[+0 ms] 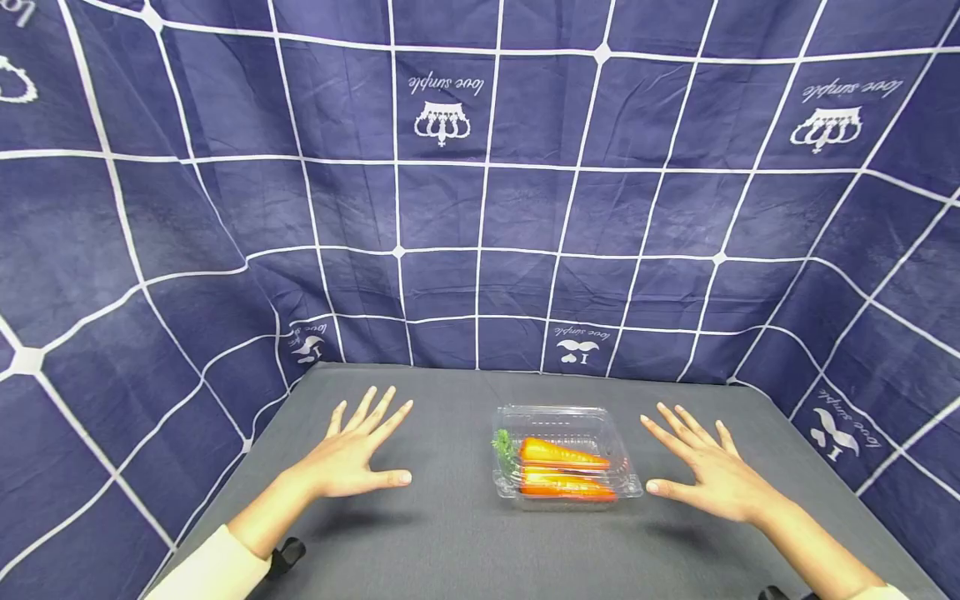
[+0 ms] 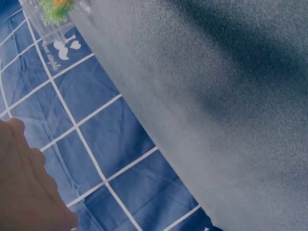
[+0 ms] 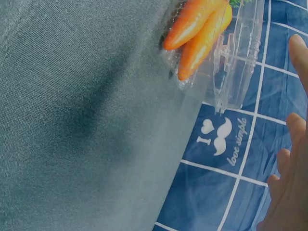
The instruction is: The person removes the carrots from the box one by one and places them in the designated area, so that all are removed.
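A clear plastic container (image 1: 558, 423) with orange carrots (image 1: 566, 483) and a green leafy top (image 1: 504, 448) inside stands on the grey table. To its left, my left hand (image 1: 348, 458) hovers with fingers spread, holding nothing. My right hand (image 1: 712, 477) is likewise spread and empty, its thumb near the container's right edge. The left wrist view has part of the left hand (image 2: 29, 187) at the lower left and green leaves (image 2: 55, 13) at the top. In the right wrist view, the carrots (image 3: 197, 43) lie in the container (image 3: 240, 72), left of the right hand (image 3: 291, 183).
The grey table (image 1: 450, 533) reaches back to a blue cloth (image 1: 525, 208) with white grid lines, which also hangs at both sides. Dark straps (image 1: 285, 557) are on the wrists, by the light sleeves (image 1: 217, 567).
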`<state>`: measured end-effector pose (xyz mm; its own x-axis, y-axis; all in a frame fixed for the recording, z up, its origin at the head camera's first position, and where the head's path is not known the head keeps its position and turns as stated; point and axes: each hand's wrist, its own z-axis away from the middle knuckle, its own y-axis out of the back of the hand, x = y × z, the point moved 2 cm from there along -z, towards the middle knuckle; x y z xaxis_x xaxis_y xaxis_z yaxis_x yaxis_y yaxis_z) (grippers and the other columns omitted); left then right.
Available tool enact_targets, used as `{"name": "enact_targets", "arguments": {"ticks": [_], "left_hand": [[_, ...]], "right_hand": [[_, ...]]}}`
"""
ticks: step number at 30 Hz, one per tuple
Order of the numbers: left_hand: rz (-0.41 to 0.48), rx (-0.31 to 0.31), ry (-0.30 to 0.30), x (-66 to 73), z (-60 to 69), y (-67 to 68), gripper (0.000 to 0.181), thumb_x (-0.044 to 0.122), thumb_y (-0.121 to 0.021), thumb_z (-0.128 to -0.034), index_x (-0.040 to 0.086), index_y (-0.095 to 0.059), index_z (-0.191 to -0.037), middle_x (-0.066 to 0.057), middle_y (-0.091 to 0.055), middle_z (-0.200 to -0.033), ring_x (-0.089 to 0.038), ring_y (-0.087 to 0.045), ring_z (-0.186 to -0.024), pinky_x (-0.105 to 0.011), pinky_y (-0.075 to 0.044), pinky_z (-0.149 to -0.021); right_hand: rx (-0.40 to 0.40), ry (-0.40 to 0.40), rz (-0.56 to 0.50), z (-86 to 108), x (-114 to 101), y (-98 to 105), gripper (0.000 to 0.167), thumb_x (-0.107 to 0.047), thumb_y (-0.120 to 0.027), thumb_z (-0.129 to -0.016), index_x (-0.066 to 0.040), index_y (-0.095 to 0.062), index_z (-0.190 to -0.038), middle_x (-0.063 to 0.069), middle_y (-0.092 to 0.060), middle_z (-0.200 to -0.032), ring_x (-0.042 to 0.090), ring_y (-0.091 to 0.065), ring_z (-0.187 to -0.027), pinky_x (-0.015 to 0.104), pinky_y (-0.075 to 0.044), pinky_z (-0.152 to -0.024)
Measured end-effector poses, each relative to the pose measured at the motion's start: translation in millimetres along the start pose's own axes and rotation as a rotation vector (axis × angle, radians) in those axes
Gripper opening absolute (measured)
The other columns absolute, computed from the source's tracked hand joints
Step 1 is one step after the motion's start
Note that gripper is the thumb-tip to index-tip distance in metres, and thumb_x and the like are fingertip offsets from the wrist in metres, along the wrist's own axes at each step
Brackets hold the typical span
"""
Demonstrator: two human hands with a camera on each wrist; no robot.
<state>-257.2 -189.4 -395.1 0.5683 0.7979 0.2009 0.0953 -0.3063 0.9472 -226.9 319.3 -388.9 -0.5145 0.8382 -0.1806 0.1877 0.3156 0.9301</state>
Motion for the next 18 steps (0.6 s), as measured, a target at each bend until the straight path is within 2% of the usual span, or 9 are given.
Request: {"name": "enact_targets", "arguments": {"ticks": [6, 12, 14, 18], "left_hand": [[0.004, 0.003, -0.009, 4.1, -1.0, -2.5, 0.096, 0.071, -0.06, -0.0805, 0.022, -0.025, -0.156, -0.014, -0.013, -0.161, -0.041, -0.005, -0.146, -0.072, -0.002, -0.104], [0.025, 0.005, -0.019, 8.6, -2.9, -9.1, 0.096, 0.072, -0.057, -0.0809, 0.022, -0.024, -0.156, -0.014, -0.014, -0.161, -0.04, -0.005, -0.146, -0.071, -0.001, -0.105], [0.034, 0.012, -0.025, 10.8, -4.0, -12.7, 0.096, 0.072, -0.058, -0.0811, 0.022, -0.024, -0.156, -0.014, -0.014, -0.161, -0.04, -0.005, -0.146, -0.071, -0.002, -0.105], [0.066, 0.024, -0.038, 15.7, -5.2, -23.1, 0.095, 0.065, -0.064, -0.0813, 0.021, -0.025, -0.156, -0.014, -0.015, -0.16, -0.041, -0.007, -0.146, -0.071, -0.002, -0.105]], "right_hand": [[0.01, -0.004, -0.019, 1.3, -0.1, -2.2, 0.081, -0.049, -0.071, -0.085, -0.029, -0.032, -0.153, 0.012, -0.024, -0.159, 0.031, -0.012, -0.147, 0.068, 0.009, -0.106], [0.026, -0.032, -0.099, 6.4, -0.3, -9.1, 0.084, -0.043, -0.073, -0.084, -0.028, -0.029, -0.154, 0.016, -0.026, -0.157, 0.026, -0.013, -0.147, 0.068, 0.004, -0.107], [0.043, -0.039, -0.152, 7.9, -0.1, -13.9, 0.087, -0.041, -0.074, -0.083, -0.025, -0.028, -0.154, 0.018, -0.027, -0.156, 0.031, -0.018, -0.145, 0.071, -0.002, -0.106], [0.075, -0.076, -0.276, 9.1, 1.1, -27.1, 0.09, -0.032, -0.076, -0.083, -0.019, -0.025, -0.155, 0.023, -0.027, -0.154, 0.048, -0.026, -0.138, 0.076, -0.012, -0.099]]}}
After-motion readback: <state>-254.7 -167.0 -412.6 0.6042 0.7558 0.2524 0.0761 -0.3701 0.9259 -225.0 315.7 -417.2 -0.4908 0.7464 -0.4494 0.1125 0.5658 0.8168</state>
